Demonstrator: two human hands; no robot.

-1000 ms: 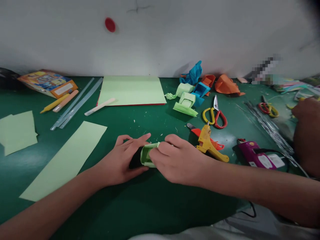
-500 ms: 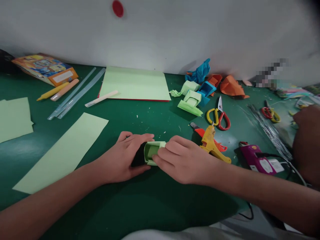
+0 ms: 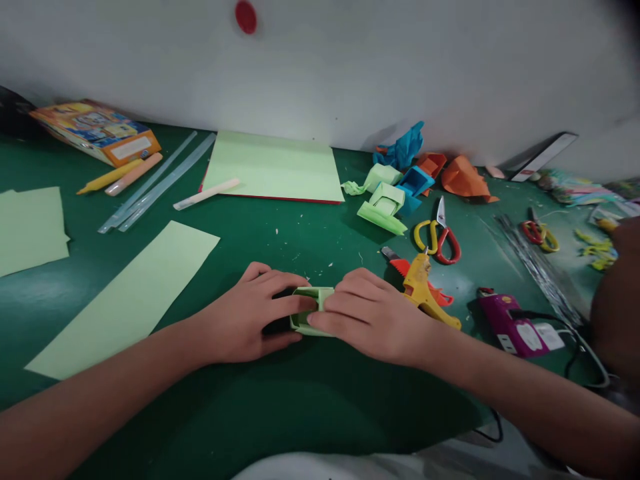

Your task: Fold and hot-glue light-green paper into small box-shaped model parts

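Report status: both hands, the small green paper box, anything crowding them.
Left hand: one finger inside small green paper box. Right hand: gripping box's right end. Box: open, between both hands. Nearby: yellow glue gun, just beyond right wrist.

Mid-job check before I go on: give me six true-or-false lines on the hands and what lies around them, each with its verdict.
1. The left hand and right hand are both at the paper box. True.
2. The purple block lies to the right of the glue gun. True.
3. The right hand holds the glue gun. False: it is at the paper box, and the glue gun lies unheld.
4. The scissors just beyond the glue gun have two blue handles. False: one is yellow, the other red.
5. The pale stick lies partly over the back sheet. True.
6. The long strip lies right of the right hand. False: it lies left of the left hand.
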